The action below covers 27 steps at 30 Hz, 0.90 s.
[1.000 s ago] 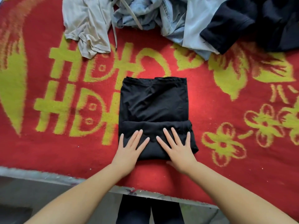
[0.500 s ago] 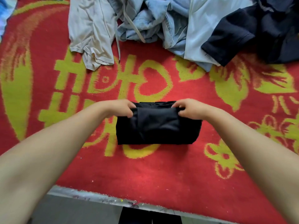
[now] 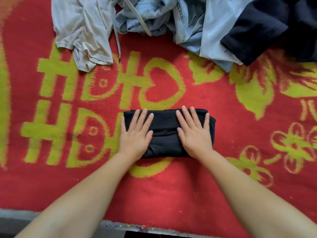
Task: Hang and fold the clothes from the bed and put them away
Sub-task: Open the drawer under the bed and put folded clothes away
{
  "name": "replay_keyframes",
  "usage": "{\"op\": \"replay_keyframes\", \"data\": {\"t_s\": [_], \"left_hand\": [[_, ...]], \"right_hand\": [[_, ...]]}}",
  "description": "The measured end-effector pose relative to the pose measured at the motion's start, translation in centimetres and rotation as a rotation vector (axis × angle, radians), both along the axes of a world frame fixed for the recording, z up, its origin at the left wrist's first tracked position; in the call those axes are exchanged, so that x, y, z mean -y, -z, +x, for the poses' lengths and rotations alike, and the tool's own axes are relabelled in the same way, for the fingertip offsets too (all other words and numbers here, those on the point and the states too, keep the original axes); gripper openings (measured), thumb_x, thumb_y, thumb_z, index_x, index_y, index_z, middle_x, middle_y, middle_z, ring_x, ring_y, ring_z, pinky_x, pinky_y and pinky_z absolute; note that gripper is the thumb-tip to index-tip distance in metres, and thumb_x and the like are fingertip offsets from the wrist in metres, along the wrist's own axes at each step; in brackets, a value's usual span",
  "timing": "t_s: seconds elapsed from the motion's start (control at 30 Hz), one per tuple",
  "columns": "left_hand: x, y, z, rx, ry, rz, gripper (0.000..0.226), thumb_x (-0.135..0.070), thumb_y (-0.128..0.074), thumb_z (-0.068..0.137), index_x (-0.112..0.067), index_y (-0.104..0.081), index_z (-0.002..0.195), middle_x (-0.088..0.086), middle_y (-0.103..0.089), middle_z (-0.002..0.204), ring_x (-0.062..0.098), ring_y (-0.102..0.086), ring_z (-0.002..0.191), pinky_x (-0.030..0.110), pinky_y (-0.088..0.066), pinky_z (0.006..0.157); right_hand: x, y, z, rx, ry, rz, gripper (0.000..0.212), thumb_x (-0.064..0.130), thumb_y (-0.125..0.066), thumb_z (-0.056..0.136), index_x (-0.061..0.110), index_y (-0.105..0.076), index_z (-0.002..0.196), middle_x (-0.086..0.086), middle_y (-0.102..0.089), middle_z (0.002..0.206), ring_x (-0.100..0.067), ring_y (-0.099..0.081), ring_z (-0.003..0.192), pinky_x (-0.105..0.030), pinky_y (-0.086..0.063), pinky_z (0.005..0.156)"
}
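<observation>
A red fleece blanket with yellow-green lettering, a heart and flowers (image 3: 171, 189) covers the bed, and its near edge runs along the bottom of the view. On it lie five garments in all: four loose ones in a row along the far edge and one folded one in the middle.

At the far left lies a crumpled pale grey T-shirt (image 3: 82, 30), one sleeve hem pointing toward the near side. Just right of it is a bunched light blue denim garment (image 3: 154, 16), with a pale strap draped across it. Next comes a smooth pale blue shirt (image 3: 217, 31), partly overlapped by a dark navy short-sleeved top (image 3: 260, 26) at the far right.

In the middle of the blanket, well apart from that row, sits one black garment folded into a compact rectangle (image 3: 165, 134). Two hands rest on it. The left hand (image 3: 135, 133) lies flat on its left end, fingers straight and slightly spread, pressing down. The right hand (image 3: 194, 133) lies flat on its right end, fingers likewise extended and spread, palm down on the fabric. Neither hand curls around the cloth. Both bare forearms reach in from the near side.
</observation>
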State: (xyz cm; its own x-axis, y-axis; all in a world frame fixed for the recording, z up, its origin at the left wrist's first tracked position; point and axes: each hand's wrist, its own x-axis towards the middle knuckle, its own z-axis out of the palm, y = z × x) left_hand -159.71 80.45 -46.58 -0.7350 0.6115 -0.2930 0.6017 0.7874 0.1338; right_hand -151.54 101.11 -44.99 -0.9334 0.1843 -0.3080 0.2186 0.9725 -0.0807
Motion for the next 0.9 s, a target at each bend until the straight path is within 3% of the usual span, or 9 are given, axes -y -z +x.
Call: {"op": "replay_keyframes", "data": {"t_s": [0.1, 0.2, 0.27, 0.37, 0.43, 0.53, 0.6, 0.7, 0.9], "left_hand": [[2.7, 0.8, -1.5, 0.050, -0.078, -0.052, 0.056, -0.048, -0.013, 0.099, -0.025, -0.005, 0.149, -0.001, -0.004, 0.159, 0.019, -0.009, 0.147, 0.061, -0.006, 0.113], [4.1, -0.2, -2.2, 0.038, -0.137, -0.031, 0.061, -0.052, -0.009, 0.098, -0.021, 0.001, 0.149, 0.000, 0.004, 0.159, 0.018, 0.004, 0.147, 0.059, 0.001, 0.115], [4.1, -1.3, -1.5, -0.011, -0.101, 0.062, 0.065, -0.048, -0.021, 0.097, -0.013, -0.008, 0.151, 0.005, -0.005, 0.159, 0.020, -0.002, 0.147, 0.060, -0.002, 0.114], [3.4, -2.1, 2.0, -0.075, 0.158, 0.200, 0.075, -0.046, -0.043, 0.088, -0.014, -0.017, 0.151, 0.008, -0.013, 0.159, 0.021, -0.006, 0.148, 0.063, -0.007, 0.112], [2.7, -2.1, 4.4, -0.043, 0.269, 0.140, 0.090, -0.039, -0.064, 0.075, -0.020, -0.019, 0.151, 0.010, -0.015, 0.159, 0.025, -0.012, 0.147, 0.068, -0.012, 0.110], [1.0, -1.4, 4.7, 0.000, 0.126, 0.005, 0.112, -0.024, -0.082, 0.057, -0.023, -0.022, 0.150, 0.014, -0.021, 0.157, 0.032, -0.020, 0.145, 0.071, -0.015, 0.104], [0.0, -1.0, 3.8, -0.018, 0.084, -0.027, 0.108, -0.011, -0.074, 0.067, -0.027, -0.008, 0.151, 0.012, -0.008, 0.159, 0.033, -0.010, 0.146, 0.072, -0.012, 0.105], [-0.4, -0.7, 3.1, 0.027, 0.096, -0.110, 0.100, 0.002, -0.048, 0.085, -0.032, 0.026, 0.143, 0.006, 0.028, 0.154, 0.031, 0.020, 0.144, 0.071, -0.003, 0.107], [-1.0, -7.0, 1.7, 0.212, 0.037, -0.164, 0.086, 0.004, -0.043, 0.093, -0.032, 0.008, 0.152, -0.001, 0.005, 0.161, 0.030, 0.007, 0.147, 0.061, -0.015, 0.113]], "right_hand": [[-3.5, 0.3, 0.9, 0.141, 0.229, 0.008, 0.056, 0.042, -0.016, 0.100, 0.030, -0.004, 0.153, 0.007, -0.002, 0.161, -0.017, 0.002, 0.149, -0.061, 0.007, 0.112], [-5.2, -0.9, 1.8, 0.144, 0.312, 0.020, 0.056, 0.040, -0.017, 0.101, 0.026, -0.003, 0.154, 0.004, 0.001, 0.162, -0.016, 0.007, 0.148, -0.064, 0.006, 0.112], [-4.4, -2.0, 2.2, 0.048, 0.201, 0.020, 0.057, 0.037, -0.025, 0.100, 0.019, -0.015, 0.153, -0.003, -0.011, 0.161, -0.020, -0.003, 0.148, -0.068, -0.001, 0.110], [-0.8, -2.9, 4.2, -0.051, -0.106, -0.046, 0.073, 0.033, -0.048, 0.081, 0.019, -0.027, 0.149, -0.009, -0.024, 0.157, -0.027, -0.016, 0.146, -0.074, -0.013, 0.105], [1.2, -2.5, 5.4, 0.007, -0.226, -0.044, 0.091, 0.028, -0.064, 0.067, 0.024, -0.026, 0.150, -0.009, -0.021, 0.158, -0.032, -0.014, 0.146, -0.075, -0.010, 0.103], [2.3, -1.5, 4.6, 0.091, -0.155, -0.004, 0.105, 0.026, -0.077, 0.059, 0.027, -0.025, 0.150, -0.009, -0.021, 0.158, -0.038, -0.014, 0.145, -0.077, -0.005, 0.100], [2.3, -1.2, 3.4, 0.118, -0.126, 0.001, 0.106, 0.025, -0.075, 0.069, 0.033, -0.008, 0.151, -0.005, -0.011, 0.161, -0.038, -0.004, 0.147, -0.076, 0.004, 0.100], [2.0, -1.7, 2.6, 0.193, -0.103, 0.011, 0.093, 0.009, -0.051, 0.090, 0.040, 0.016, 0.147, 0.003, 0.010, 0.161, -0.033, 0.014, 0.146, -0.073, 0.004, 0.104], [1.2, -8.1, -0.3, 0.310, -0.066, -0.104, 0.080, -0.002, -0.042, 0.094, 0.036, -0.003, 0.153, 0.005, -0.005, 0.161, -0.036, 0.000, 0.147, -0.063, -0.015, 0.112]]}}
